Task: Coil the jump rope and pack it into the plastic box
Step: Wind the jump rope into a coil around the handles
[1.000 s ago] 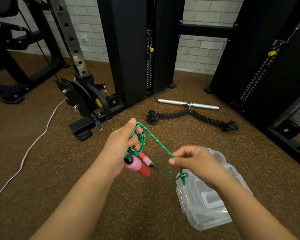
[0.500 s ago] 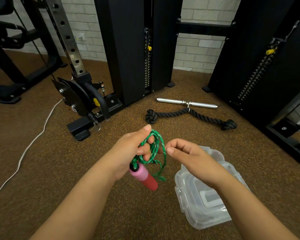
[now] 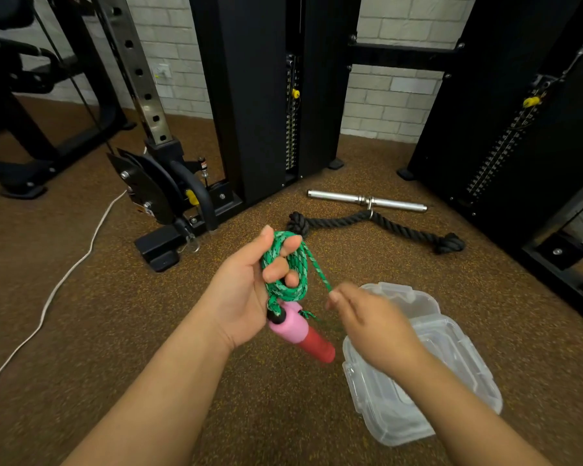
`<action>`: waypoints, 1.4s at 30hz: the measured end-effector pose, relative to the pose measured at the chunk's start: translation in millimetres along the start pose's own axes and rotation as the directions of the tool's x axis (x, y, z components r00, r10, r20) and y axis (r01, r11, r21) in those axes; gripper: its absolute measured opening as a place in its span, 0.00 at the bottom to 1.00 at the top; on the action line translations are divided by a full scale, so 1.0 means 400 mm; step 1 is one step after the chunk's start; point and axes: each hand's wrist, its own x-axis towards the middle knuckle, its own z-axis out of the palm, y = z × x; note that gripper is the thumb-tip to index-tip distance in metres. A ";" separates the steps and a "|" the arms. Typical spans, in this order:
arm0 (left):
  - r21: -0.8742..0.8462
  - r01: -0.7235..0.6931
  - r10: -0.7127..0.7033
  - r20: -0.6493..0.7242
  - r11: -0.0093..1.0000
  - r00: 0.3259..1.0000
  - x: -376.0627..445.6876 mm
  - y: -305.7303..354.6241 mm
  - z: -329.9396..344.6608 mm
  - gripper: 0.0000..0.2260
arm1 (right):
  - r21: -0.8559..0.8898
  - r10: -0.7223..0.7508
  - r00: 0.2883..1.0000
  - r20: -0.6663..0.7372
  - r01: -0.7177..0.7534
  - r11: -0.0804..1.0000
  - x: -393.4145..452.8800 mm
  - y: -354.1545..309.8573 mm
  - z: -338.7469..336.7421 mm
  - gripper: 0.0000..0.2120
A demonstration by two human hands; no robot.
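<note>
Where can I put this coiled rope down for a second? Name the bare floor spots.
Bare floor lies between the white cable and the left hand, and nearer you, left of the plastic box. Beyond the hands it is crowded: the black rope attachment, the metal bar and the machine base.

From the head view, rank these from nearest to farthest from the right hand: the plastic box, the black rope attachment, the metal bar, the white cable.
Measured from the right hand:
1. Plastic box, directly under and beside the hand, on the right.
2. Black rope attachment, on the floor ahead.
3. Metal bar, just beyond the rope, toward the wall.
4. White cable, far off on the left.
</note>
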 end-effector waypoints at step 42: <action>0.647 -0.060 -0.074 0.177 0.760 0.981 0.006 -0.025 -0.007 0.19 | 0.724 0.243 0.965 -0.103 -0.095 0.684 0.023 0.000 -0.113 0.12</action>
